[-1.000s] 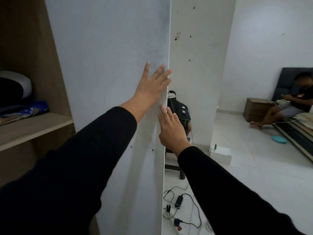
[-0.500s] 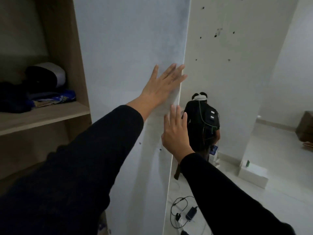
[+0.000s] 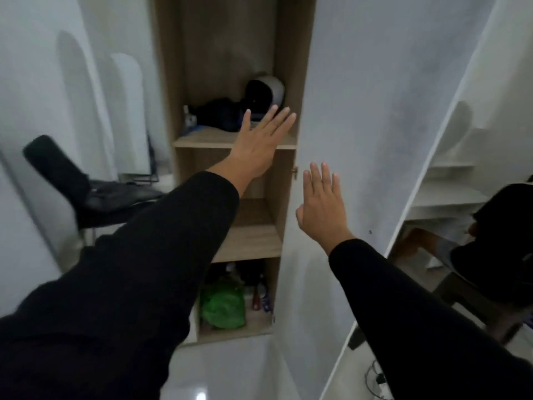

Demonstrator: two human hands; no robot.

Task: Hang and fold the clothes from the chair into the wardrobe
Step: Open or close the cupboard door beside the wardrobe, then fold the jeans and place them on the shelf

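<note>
The wooden wardrobe (image 3: 227, 47) stands open ahead, its white door (image 3: 372, 111) swung out to the right. My left hand (image 3: 261, 142) reaches forward with flat, spread fingers in front of the upper shelf (image 3: 202, 141), holding nothing. My right hand (image 3: 321, 206) lies flat and open against the door's face. Dark folded clothes (image 3: 219, 115) and a black-and-white helmet (image 3: 265, 92) sit on the upper shelf. A black chair (image 3: 86, 192) with a dark garment on its seat stands to the left of the wardrobe.
The middle shelf (image 3: 251, 241) is bare wood. The bottom compartment holds a green bag (image 3: 223, 306) and small bottles. To the right, past the door edge, a black backpack (image 3: 501, 243) hangs on another chair. Cables (image 3: 377, 379) lie on the white floor.
The view has swung left, bringing the wardrobe interior and the black chair into sight. My left hand has left the door and now hovers before the shelves. My right hand stays on the door.
</note>
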